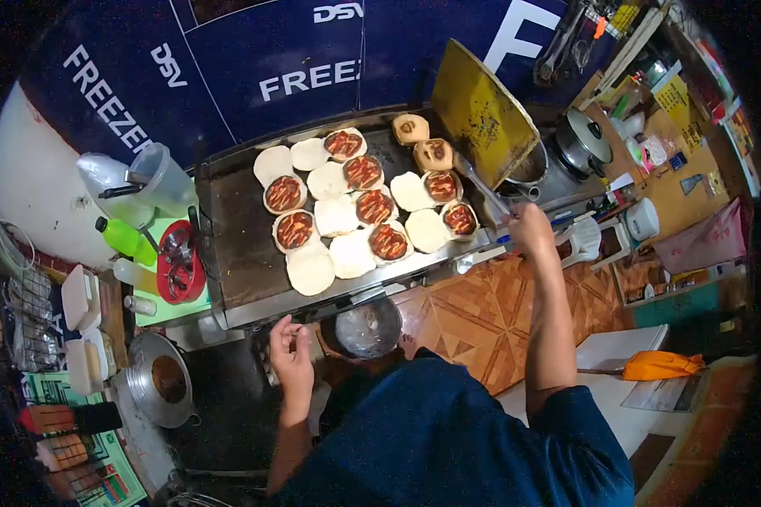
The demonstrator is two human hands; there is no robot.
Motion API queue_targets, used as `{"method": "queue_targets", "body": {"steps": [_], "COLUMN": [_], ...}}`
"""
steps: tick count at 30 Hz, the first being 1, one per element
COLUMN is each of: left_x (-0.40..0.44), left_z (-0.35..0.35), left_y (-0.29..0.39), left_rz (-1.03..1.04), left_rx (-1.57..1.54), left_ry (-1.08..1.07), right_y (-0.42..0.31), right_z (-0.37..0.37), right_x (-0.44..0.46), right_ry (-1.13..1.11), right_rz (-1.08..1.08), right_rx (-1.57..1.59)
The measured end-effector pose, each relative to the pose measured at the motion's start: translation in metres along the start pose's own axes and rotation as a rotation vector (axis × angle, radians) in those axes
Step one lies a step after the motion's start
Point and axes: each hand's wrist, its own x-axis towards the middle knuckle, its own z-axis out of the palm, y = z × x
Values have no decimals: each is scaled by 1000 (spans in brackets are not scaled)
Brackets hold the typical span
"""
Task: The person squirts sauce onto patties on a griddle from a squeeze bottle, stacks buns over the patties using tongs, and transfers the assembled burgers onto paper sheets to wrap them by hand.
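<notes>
Counted on the griddle (247, 266), near to far: eight pale bun halves (310, 269), eight sauce-streaked patties (389, 242) set among them, two browned buns (433, 155) toward its far right corner. Griddle flat, dark. Patterned floor (473, 308) before it; red basket (196, 286) beside its left edge; yellow panel (482, 110) tilted at its far right; printed blue sheeting (304, 51) behind. Left hand (292, 355): before griddle's near edge, fingers loosely curled, partly open. Right hand (530, 230): right of griddle, closed around spatula (487, 193).
</notes>
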Motion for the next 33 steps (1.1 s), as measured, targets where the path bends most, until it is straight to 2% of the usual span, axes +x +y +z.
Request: {"method": "queue_targets", "body": {"steps": [5,6,9,14,22,25,27,29,31,32,33], "left_x": [6,6,6,9,13,13,12,10,10,10,10], "left_z": [11,11,11,15,24,23,21,19,19,20,21], "left_y": [7,6,4,-5,0,-8,-9,-7,-3,-2,-2], "left_rz": [21,18,13,7,-7,7,25,25,26,26,26], "left_rx": [-8,-3,26,-44,-88,-75,-48,-52,-37,-21,-21], "left_ry": [-35,-39,-43,-79,-122,-126,-121,-132,-131,-129,-132], "right_y": [-5,1,-13,-20,-35,-19,-2,20,63,50,50], "right_z": [17,15,-17,-6,13,9,2,4,21,5,7], "right_x": [-4,-13,-58,-102,-103,-101,-104,-103,-93,-91,-88], "right_ry": [-2,110,93,27,-1,-26,4,90,4,-159,-157], "right_rz": [49,-100,-138,-345,-432,-380,-173,-142,44,284,287], "right_rx": [-170,-161,-179,-294,-333,-307,-83,-36,295,285,286]}}
